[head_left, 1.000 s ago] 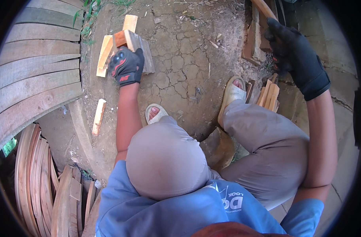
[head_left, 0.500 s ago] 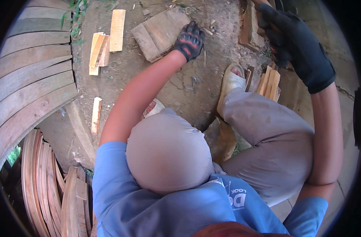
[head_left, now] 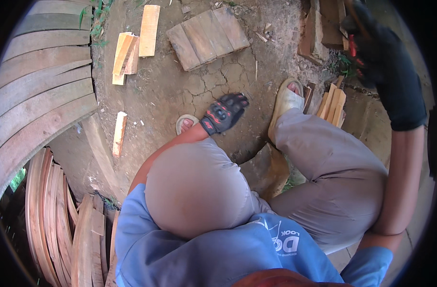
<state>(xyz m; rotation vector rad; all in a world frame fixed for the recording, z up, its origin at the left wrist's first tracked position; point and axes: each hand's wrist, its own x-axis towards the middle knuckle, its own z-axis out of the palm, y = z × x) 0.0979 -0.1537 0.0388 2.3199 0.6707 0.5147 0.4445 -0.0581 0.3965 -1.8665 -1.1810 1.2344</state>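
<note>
My left hand (head_left: pixel 225 112), in a black glove with red marks, hovers over the cracked ground near my left foot. Its fingers stretch toward the right, with nothing seen in them. Beyond it lies a thick, squarish wooden block (head_left: pixel 208 38) with grooves across its top, apart from the hand. My right hand (head_left: pixel 383 60), in a black glove too, is raised at the upper right. Its fingers wrap round a brown wooden handle (head_left: pixel 361 20); the tool's other end is out of view.
Split pale wood pieces (head_left: pixel 149 31) lie at the upper left, with a single stick (head_left: pixel 119 134) nearer me. Split sticks (head_left: pixel 332 103) lie beside my right foot. A plank platform (head_left: pixel 46 81) edges the left, above stacked wood strips (head_left: pixel 48 215). Timber offcuts (head_left: pixel 314 36) stand at the upper right.
My left hand has left the wooden block and drawn back toward my left knee. My right hand has shifted a little to the right with the handle.
</note>
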